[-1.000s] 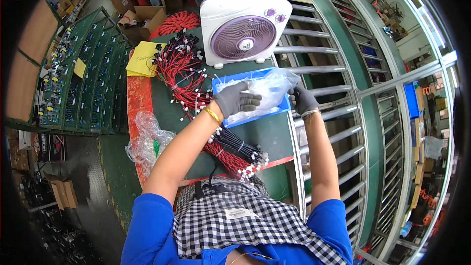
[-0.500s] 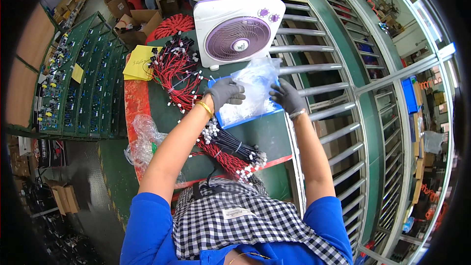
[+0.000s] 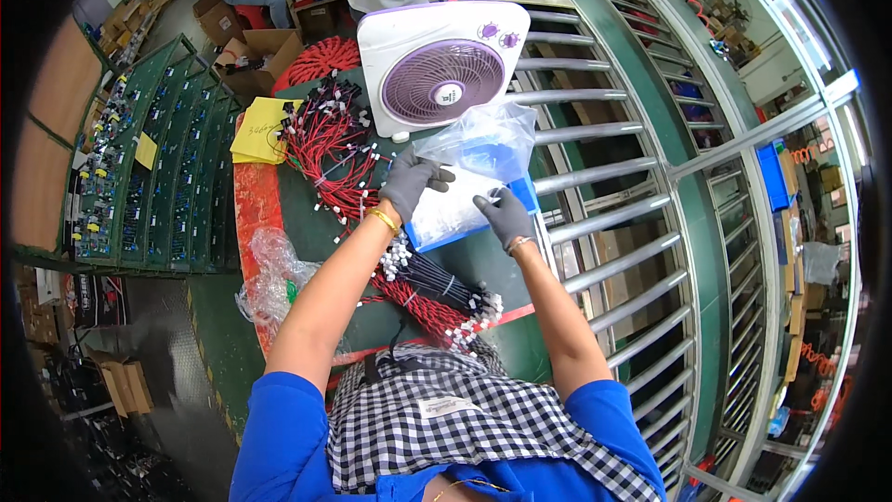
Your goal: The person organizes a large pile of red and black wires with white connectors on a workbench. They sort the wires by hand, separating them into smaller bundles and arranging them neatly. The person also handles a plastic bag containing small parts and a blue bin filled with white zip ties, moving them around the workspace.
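Both my hands wear grey gloves and hold a clear plastic bag (image 3: 483,144) over a blue tray (image 3: 526,193) on the green table (image 3: 325,223). My left hand (image 3: 409,181) pinches the bag's left edge. My right hand (image 3: 506,216) grips its lower right edge. The bag holds small white parts. A bundle of black and red wires with white connectors (image 3: 432,293) lies on the table just below my hands.
A white box fan with a purple grille (image 3: 441,70) stands behind the bag. Red wire bundles (image 3: 325,144) and a yellow pad (image 3: 258,130) lie left. Crumpled clear plastic (image 3: 269,274) is near the table edge. A roller conveyor (image 3: 604,177) runs along the right. Green racks (image 3: 149,177) stand left.
The view has shifted downward. Both hands have stayed on the bag, which is now lifted and puffed up in front of the fan.
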{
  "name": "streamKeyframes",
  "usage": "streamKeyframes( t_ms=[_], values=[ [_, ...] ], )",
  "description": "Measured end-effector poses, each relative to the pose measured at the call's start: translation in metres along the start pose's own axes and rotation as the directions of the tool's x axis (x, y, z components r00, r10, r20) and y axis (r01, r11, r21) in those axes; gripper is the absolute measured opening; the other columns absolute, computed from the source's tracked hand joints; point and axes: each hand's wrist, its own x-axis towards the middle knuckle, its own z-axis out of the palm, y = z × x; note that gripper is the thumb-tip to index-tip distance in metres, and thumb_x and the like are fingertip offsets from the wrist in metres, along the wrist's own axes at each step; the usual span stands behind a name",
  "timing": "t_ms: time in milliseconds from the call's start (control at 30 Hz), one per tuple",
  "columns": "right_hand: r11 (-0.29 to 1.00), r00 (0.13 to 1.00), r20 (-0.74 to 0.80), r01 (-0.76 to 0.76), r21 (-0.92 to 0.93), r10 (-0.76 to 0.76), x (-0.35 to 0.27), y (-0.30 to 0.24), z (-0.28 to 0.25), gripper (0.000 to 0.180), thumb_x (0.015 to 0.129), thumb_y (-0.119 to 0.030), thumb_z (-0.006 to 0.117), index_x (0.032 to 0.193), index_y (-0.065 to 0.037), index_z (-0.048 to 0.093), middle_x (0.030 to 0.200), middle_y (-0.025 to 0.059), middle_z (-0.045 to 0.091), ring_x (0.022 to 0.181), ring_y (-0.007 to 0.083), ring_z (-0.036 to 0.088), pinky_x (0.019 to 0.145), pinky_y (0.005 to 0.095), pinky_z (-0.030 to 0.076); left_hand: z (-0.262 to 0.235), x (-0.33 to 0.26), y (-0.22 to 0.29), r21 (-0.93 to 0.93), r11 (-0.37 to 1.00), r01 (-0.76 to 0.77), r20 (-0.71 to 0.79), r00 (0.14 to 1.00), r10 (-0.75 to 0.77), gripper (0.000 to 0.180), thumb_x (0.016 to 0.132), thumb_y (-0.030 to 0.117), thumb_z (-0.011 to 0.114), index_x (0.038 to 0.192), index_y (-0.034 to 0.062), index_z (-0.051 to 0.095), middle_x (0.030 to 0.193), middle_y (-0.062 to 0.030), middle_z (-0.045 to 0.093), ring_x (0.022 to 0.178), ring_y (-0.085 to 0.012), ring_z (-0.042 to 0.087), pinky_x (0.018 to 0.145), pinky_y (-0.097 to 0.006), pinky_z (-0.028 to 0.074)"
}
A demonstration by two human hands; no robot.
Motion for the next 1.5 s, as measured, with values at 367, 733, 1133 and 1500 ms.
streamKeyframes(
  t_ms=[367,733,1133,1500],
  values=[
    [0.750,0.950,0.180,-0.312,0.583,0.255,0.062,0.025,-0.004,0.036,0.091,-0.028,0.067,0.110,0.002,0.062,0.083,0.0096,0.067,0.057,0.0169,0.065,0.049,0.0285,0.052,-0.027,-0.048,0.048,-0.381,0.922,-0.073,-0.016,0.997,0.072,0.019,0.097,0.018,0.060,0.116,0.0137,0.060,0.100,-0.0042,0.068,0.085,-0.0142,0.067,0.067,-0.027,0.056],
    [0.803,0.891,0.128,0.448,-0.393,-0.435,0.046,-0.007,-0.002,0.043,0.077,-0.032,0.078,0.117,-0.022,0.067,0.134,0.0191,0.054,0.114,0.0382,0.058,0.096,0.0441,0.049,-0.126,-0.136,0.035,-0.809,0.565,-0.160,-0.151,0.986,0.063,0.016,0.100,0.019,0.055,0.108,0.0084,0.064,0.099,-0.0066,0.071,0.083,-0.0181,0.070,0.066,-0.033,0.057],
    [0.811,0.775,0.242,0.572,0.125,-0.584,-0.010,-0.124,0.064,0.018,0.088,-0.026,0.064,0.102,-0.014,0.069,0.092,0.0121,0.069,0.082,0.0319,0.068,0.075,0.0418,0.053,-0.208,-0.282,-0.064,-0.831,0.468,-0.301,-0.515,0.736,-0.440,0.015,0.098,0.025,0.059,0.094,0.0125,0.067,0.085,-0.0019,0.071,0.072,-0.0150,0.067,0.059,-0.032,0.057],
    [0.704,0.766,0.509,0.606,-0.371,-0.392,-0.006,-0.164,0.189,0.027,0.092,-0.029,0.056,0.108,-0.009,0.065,0.111,0.0209,0.062,0.098,0.0388,0.065,0.084,0.0487,0.053,-0.207,-0.305,-0.082,-0.639,0.750,-0.173,-0.649,0.645,-0.403,0.011,0.095,0.023,0.062,0.100,0.0130,0.062,0.087,-0.0046,0.066,0.073,-0.0190,0.065,0.060,-0.032,0.054]
  ],
)
